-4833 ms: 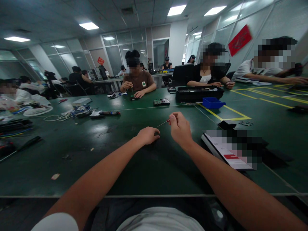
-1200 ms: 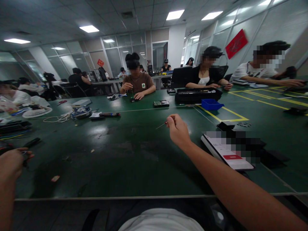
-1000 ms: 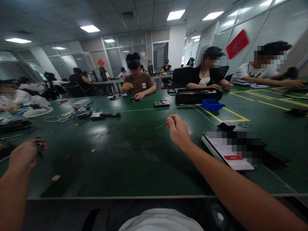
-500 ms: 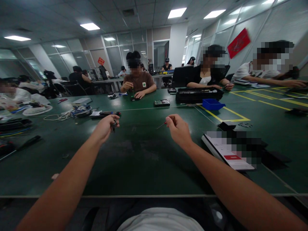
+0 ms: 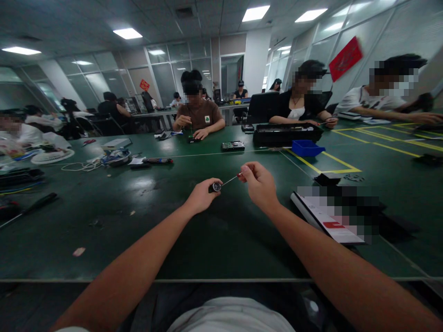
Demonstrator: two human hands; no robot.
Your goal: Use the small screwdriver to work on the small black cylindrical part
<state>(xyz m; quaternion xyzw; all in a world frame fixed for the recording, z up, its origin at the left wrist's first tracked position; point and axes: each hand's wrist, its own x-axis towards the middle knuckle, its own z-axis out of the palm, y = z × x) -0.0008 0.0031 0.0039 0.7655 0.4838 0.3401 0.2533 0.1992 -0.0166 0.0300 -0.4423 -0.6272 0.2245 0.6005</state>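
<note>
Carefully, with the small round part (image 5: pixel 216 187) held between thumb and fingers of the left hand (image 5: pixel 201 198), over the near middle of the green table (image 5: pixel 180 244), its ringed face turned up toward the eyes. Held in the right hand (image 5: pixel 260 185), by a fingertip pinch: the thin screwdriver (image 5: pixel 230 180), slanting down and leftward toward the part's edge. Best to rest both wrists for steadiness, bring the shaft square to the spot worked on, press lightly and keep left fingertips out of line with a slip. Hard to make out: contact or a slight gap between tip and part. Hidden: much of the part's dark body, behind the left fingers; most of the red handle, inside the right grip. Farther out, partly pixelated: the white slab (image 5: pixel 325 219) beside the right forearm. Too small for detail: the hard drive (image 5: pixel 233 146) beyond the hands. Cut off at the left edge: a black-handled tool (image 5: pixel 39 203).
</note>
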